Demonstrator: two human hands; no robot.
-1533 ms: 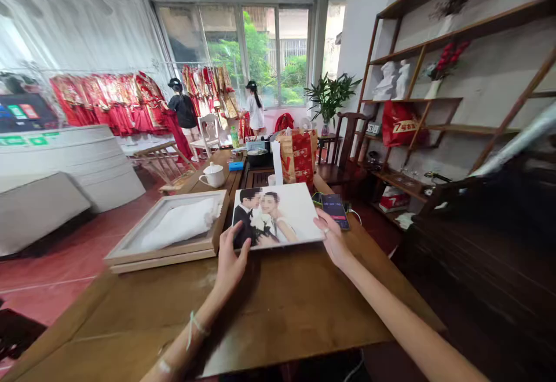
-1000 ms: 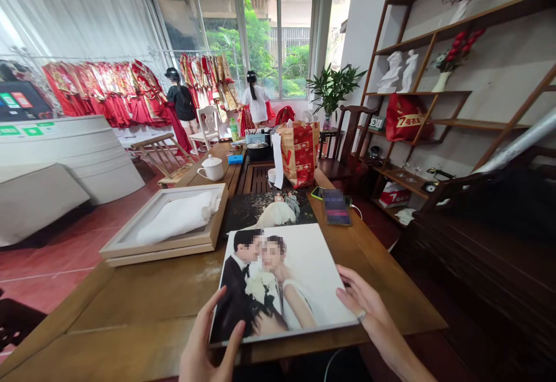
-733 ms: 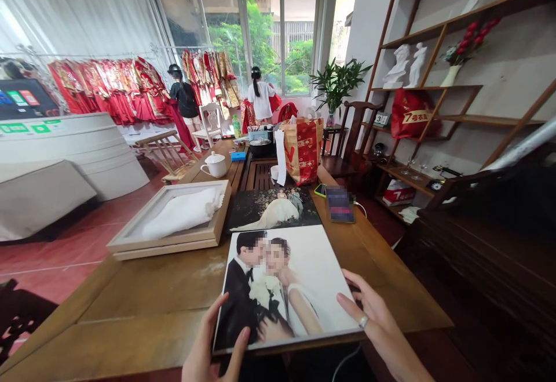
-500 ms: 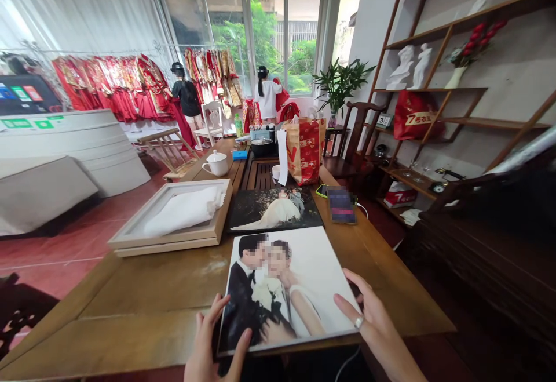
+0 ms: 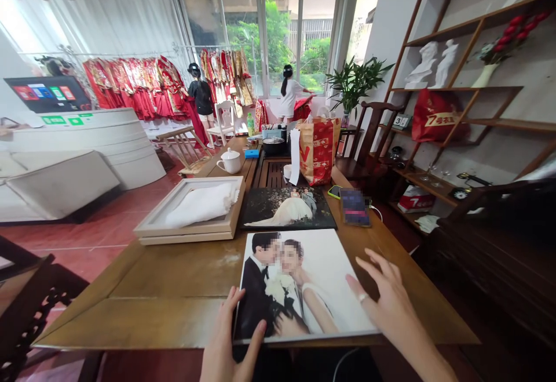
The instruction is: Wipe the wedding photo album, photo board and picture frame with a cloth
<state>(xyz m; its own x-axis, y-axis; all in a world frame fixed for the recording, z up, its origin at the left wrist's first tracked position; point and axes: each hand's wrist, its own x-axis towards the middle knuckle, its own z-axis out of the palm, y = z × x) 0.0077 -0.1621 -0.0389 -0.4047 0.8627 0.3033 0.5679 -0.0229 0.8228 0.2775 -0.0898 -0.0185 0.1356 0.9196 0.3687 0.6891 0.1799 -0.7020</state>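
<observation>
A square wedding photo panel (image 5: 299,289) lies face up at the near edge of the table, with a couple printed on a pale ground. My left hand (image 5: 230,333) grips its near left corner, thumb over the front edge and fingertips along the left side. At the right edge, my right hand (image 5: 384,289) is open with spread fingers; its thumb reaches over the panel, and whether it touches is unclear. Just beyond lies a darker wedding photo panel (image 5: 289,208). To the left, white cloth (image 5: 202,203) rests in a shallow pale frame (image 5: 186,234).
The wooden table (image 5: 160,306) also bears a white lidded cup (image 5: 230,160), a red paper bag (image 5: 319,150) and two phones, one with a dark screen (image 5: 355,207). Behind are red garments (image 5: 134,89) and two people. Shelves (image 5: 460,89) stand at right.
My right hand has loosened from the panel's right edge, its fingers lifting and spreading. The panel sits flat against the table edge. The whole view has shifted, scene moving rightward.
</observation>
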